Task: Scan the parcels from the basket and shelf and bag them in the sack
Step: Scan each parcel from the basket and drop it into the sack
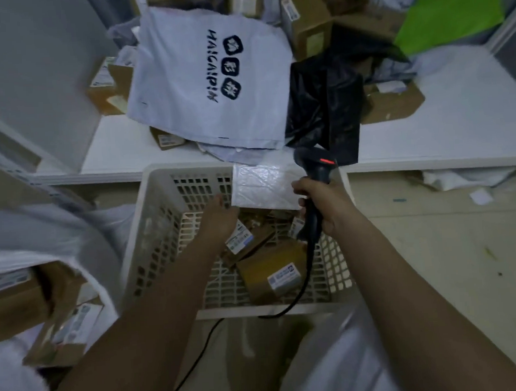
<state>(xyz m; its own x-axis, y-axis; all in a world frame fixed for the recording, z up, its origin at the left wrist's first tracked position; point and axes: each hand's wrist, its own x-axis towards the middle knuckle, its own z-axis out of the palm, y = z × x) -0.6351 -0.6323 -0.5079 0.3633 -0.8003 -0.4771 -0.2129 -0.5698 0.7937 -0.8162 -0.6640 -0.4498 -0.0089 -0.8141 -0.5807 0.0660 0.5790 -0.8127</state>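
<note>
My right hand point(323, 203) has its grip clamped on the one scanner point(316, 173) while my left hand point(219, 219) pinches one white padded parcel point(262, 186) above the single basket point(162, 231), three boxed parcels inside, and beyond them one printed white bag point(207, 80) on the shelf point(457, 122).

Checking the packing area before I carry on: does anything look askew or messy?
Yes. On the shelf, the white printed bag and a crumpled black bag lie heaped over tilted boxes. In the basket, cardboard parcels lie jumbled at angles.
</note>
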